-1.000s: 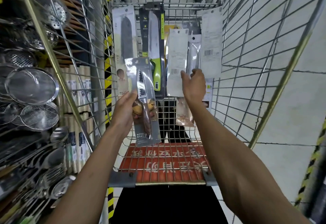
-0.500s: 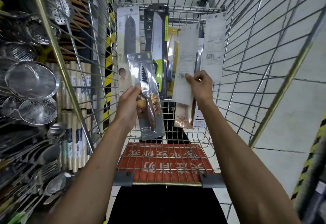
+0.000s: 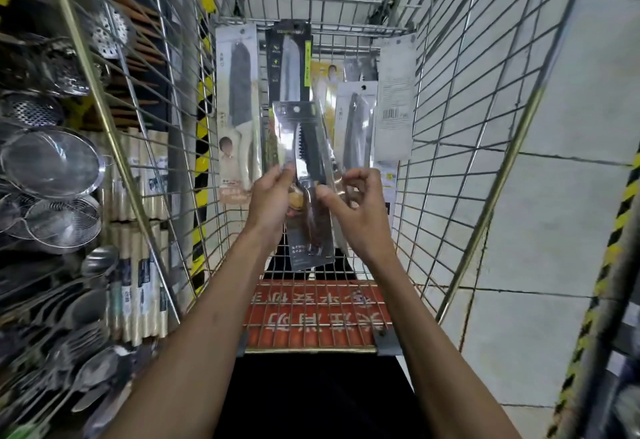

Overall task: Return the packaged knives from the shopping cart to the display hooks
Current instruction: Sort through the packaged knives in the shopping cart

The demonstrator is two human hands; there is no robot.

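My left hand grips a grey packaged serrated knife by its left edge, upright over the shopping cart. My right hand pinches a white packaged knife that stands just behind and right of the grey one; its thumb lies against the grey pack. Several more packs lean on the cart's far wall: a white pack with a dark blade, a black pack with a green stripe, a yellow pack and a white card with a barcode.
A red printed seat flap lies at the cart's near end. Left of the cart a rack holds steel strainers, ladles and spoons. A yellow-black striped post stands behind the cart's left wall. Tiled floor lies to the right.
My right hand drew the white pack out of the leaning stack, turned its face to me and brought it beside the grey pack. My left hand shifted the grey pack rightwards.
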